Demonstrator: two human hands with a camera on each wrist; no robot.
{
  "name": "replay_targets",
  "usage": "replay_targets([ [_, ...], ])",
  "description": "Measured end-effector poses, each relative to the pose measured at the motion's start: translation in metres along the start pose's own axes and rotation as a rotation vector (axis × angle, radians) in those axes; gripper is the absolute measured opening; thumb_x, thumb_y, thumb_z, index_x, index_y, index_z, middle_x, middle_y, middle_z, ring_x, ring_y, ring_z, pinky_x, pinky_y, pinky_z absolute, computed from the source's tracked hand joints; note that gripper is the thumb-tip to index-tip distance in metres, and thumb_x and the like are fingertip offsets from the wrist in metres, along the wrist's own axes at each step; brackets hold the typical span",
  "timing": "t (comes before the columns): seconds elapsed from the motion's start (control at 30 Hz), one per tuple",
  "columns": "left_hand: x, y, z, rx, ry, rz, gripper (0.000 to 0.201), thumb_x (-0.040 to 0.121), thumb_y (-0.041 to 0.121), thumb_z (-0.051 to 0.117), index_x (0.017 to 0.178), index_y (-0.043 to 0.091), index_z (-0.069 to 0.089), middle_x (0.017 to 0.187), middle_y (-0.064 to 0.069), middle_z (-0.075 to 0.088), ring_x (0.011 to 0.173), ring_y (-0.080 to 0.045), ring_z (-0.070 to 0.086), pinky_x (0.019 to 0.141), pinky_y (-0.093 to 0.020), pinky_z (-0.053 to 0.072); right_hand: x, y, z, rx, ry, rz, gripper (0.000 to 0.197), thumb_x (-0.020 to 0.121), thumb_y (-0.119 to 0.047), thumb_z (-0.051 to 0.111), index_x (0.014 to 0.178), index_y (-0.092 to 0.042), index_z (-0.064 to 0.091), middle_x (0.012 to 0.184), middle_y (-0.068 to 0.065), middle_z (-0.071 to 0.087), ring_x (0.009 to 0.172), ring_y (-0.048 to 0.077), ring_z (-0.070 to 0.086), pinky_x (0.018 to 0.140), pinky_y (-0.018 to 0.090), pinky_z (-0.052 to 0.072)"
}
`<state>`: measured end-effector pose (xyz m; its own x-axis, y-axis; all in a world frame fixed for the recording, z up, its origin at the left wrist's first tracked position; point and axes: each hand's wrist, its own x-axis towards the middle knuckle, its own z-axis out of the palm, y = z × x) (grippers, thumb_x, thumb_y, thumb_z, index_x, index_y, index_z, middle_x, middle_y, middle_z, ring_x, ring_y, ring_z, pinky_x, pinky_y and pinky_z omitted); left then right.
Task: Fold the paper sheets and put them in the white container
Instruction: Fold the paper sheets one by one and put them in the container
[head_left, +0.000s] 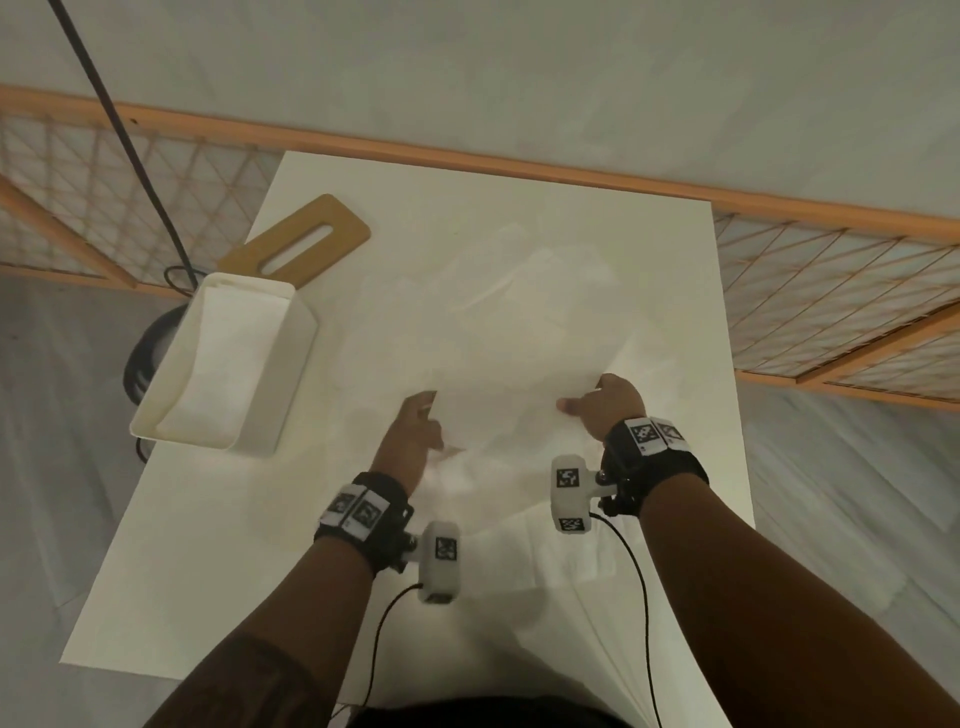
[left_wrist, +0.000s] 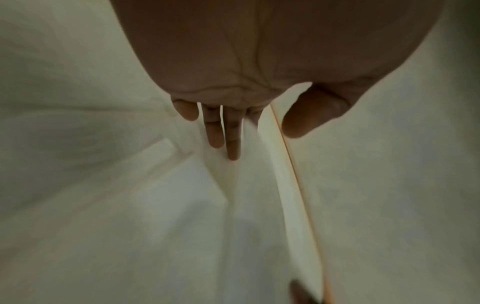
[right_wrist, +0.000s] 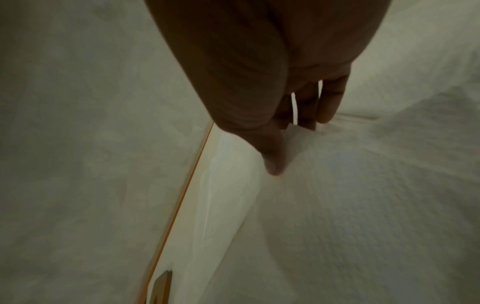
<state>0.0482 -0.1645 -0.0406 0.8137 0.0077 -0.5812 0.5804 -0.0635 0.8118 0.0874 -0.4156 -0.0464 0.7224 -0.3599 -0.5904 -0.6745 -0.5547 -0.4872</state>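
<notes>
Meanwhile holding a paper sheet (head_left: 514, 384) with left hand (head_left: 415, 436) and right hand (head_left: 613, 408), both pinching; white container (head_left: 228, 364) already keeping folded sheets (head_left: 218, 358).

Dim, warm, even light; soft shadows. Both wrist views smear with motion blur, worst toward 6 o'clock; head view's edges bow.

White paper sheet (head_left: 498, 332) on white table (head_left: 171, 587); white container (head_left: 270, 384) with white folded sheets (head_left: 218, 364) inside. Tan wooden board (head_left: 306, 239), orange-framed lattice screen (head_left: 831, 291), black cable (head_left: 119, 130). Black wristbands (head_left: 649, 467) with black-and-white square-patterned tags.
</notes>
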Motion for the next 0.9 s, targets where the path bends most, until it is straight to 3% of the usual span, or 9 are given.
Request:
replay_targets([
  [0.07, 0.010, 0.009, -0.001, -0.163, 0.056, -0.050, 0.047, 0.093, 0.024, 0.057, 0.139, 0.015, 0.053, 0.126, -0.004, 0.060, 0.097, -0.013, 0.057, 0.084, -0.020, 0.044, -0.007, 0.001, -0.004, 0.035, 0.006, -0.039, 0.054, 0.086, -0.028, 0.079, 0.130, -0.007, 0.057, 0.117, 0.003, 0.065, 0.103, 0.022, 0.059, 0.084, 0.027, 0.041],
  [0.17, 0.027, 0.021, -0.002, 0.005, 0.054, -0.011, 0.056, 0.087, 0.066, 0.059, 0.129, 0.028, 0.057, 0.123, -0.004, 0.065, 0.113, -0.021, 0.060, 0.090, -0.035, 0.042, -0.015, 0.005, -0.006, 0.143, -0.024, -0.064, 0.062, 0.083, -0.018, 0.082, 0.136, -0.011, 0.050, 0.117, 0.004, 0.067, 0.101, 0.020, 0.060, 0.085, 0.029, 0.044],
  [0.3, 0.038, 0.032, 0.000, 0.369, 0.060, 0.202, 0.053, 0.092, 0.033, 0.072, 0.139, 0.033, 0.048, 0.107, -0.006, 0.060, 0.107, -0.024, 0.061, 0.096, -0.032, 0.048, -0.028, 0.010, -0.003, 0.194, 0.065, -0.045, 0.086, 0.077, -0.012, 0.085, 0.147, -0.015, 0.036, 0.135, 0.008, 0.058, 0.124, 0.028, 0.056, 0.104, 0.039, 0.047],
  [0.4, 0.037, 0.036, -0.004, 0.524, 0.004, 0.326, 0.050, 0.094, 0.024, 0.069, 0.137, 0.042, 0.050, 0.114, -0.004, 0.062, 0.103, -0.019, 0.061, 0.095, -0.033, 0.050, -0.041, 0.014, 0.000, 0.239, 0.158, -0.086, 0.092, 0.075, -0.008, 0.086, 0.147, -0.020, 0.030, 0.142, 0.012, 0.046, 0.125, 0.028, 0.053, 0.095, 0.029, 0.045],
  [0.53, 0.028, 0.042, -0.018, 0.699, -0.072, 0.481, 0.019, 0.097, 0.020, 0.065, 0.107, 0.035, 0.071, 0.101, 0.012, 0.069, 0.079, 0.000, 0.059, 0.075, -0.021, 0.045, -0.054, 0.023, 0.007, 0.161, 0.183, -0.280, 0.052, 0.080, -0.006, 0.081, 0.122, -0.029, 0.059, 0.132, 0.004, 0.044, 0.105, 0.020, 0.063, 0.075, 0.006, 0.041],
  [0.63, 0.018, 0.049, -0.026, 0.736, -0.062, 0.539, 0.014, 0.096, 0.018, 0.067, 0.102, 0.028, 0.073, 0.097, 0.018, 0.068, 0.079, 0.009, 0.055, 0.083, -0.021, 0.047, -0.063, 0.023, 0.008, 0.074, 0.174, -0.367, 0.019, 0.086, -0.011, 0.077, 0.095, -0.028, 0.074, 0.126, -0.001, 0.050, 0.093, 0.009, 0.062, 0.071, 0.001, 0.040],
  [0.7, 0.013, 0.054, -0.029, 0.739, -0.037, 0.561, 0.011, 0.095, 0.020, 0.068, 0.101, 0.027, 0.073, 0.094, 0.021, 0.065, 0.079, 0.013, 0.053, 0.083, -0.020, 0.044, -0.070, 0.020, 0.004, 0.026, 0.215, -0.426, 0.016, 0.087, -0.014, 0.076, 0.089, -0.030, 0.073, 0.119, -0.004, 0.055, 0.088, 0.007, 0.059, 0.075, 0.005, 0.040],
  [0.8, 0.004, 0.062, -0.031, 0.711, -0.014, 0.592, 0.008, 0.094, 0.024, 0.068, 0.096, 0.031, 0.071, 0.094, 0.019, 0.068, 0.080, 0.004, 0.058, 0.079, -0.023, 0.047, -0.081, 0.015, -0.004, 0.045, 0.295, -0.517, 0.018, 0.087, -0.015, 0.076, 0.087, -0.031, 0.070, 0.116, -0.005, 0.059, 0.103, 0.008, 0.058, 0.091, 0.027, 0.048],
  [0.9, -0.003, 0.066, -0.032, 0.671, 0.022, 0.601, 0.011, 0.094, 0.024, 0.068, 0.100, 0.033, 0.070, 0.091, 0.017, 0.068, 0.081, -0.009, 0.066, 0.074, -0.024, 0.050, -0.091, 0.013, -0.016, 0.134, 0.279, -0.545, 0.015, 0.089, -0.016, 0.074, 0.089, -0.030, 0.069, 0.112, -0.013, 0.065, 0.104, 0.002, 0.060, 0.091, 0.029, 0.051],
])
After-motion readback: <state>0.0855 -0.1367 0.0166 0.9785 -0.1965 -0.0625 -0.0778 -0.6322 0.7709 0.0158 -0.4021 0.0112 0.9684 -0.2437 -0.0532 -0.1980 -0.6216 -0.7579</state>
